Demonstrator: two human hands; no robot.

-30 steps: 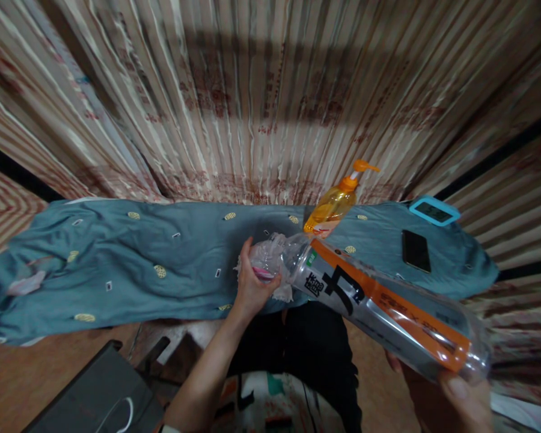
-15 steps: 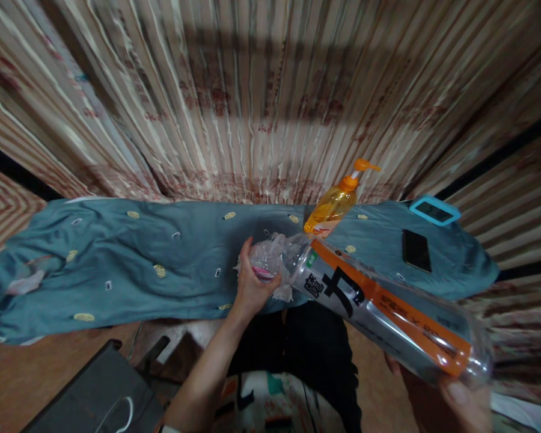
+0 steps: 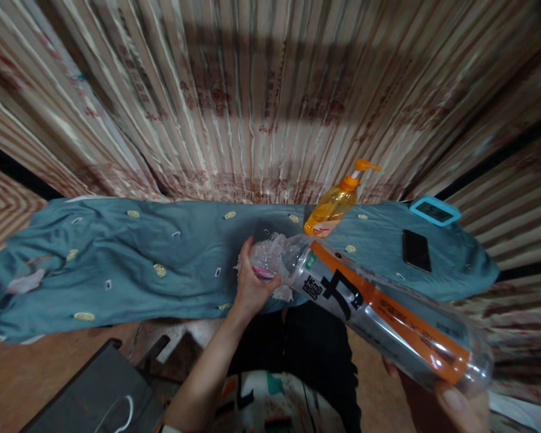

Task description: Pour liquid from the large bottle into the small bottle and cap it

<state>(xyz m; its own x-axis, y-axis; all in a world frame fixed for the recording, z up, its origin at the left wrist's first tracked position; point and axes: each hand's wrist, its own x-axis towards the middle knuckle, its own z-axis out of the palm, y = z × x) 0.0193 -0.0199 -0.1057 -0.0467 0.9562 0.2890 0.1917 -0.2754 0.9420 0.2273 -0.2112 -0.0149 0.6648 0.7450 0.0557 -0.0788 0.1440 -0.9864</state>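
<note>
My right hand (image 3: 462,400) grips a large clear drink bottle (image 3: 388,313) near its base. The bottle has a silver and orange label with black characters, and it lies tilted across the view with its neck to the left. My left hand (image 3: 253,285) is wrapped round a crumpled, clear plastic thing with a pink stripe (image 3: 268,255). This plastic meets the bottle's neck; whether the neck is inside it or only against it, I cannot tell. Behind the bottle stands a pump bottle (image 3: 331,207) of orange liquid.
Under the hands runs a narrow board with a teal patterned cover (image 3: 189,240). A black phone (image 3: 416,250) and a blue-framed device (image 3: 435,210) lie at its right end. A pale scrap (image 3: 27,281) is at the left. Curtains (image 3: 252,108) hang behind; a dark chair (image 3: 99,391) stands lower left.
The base end of the drink bottle has dipped very slightly along with my right hand. My left hand and the crumpled plastic have stayed in place.
</note>
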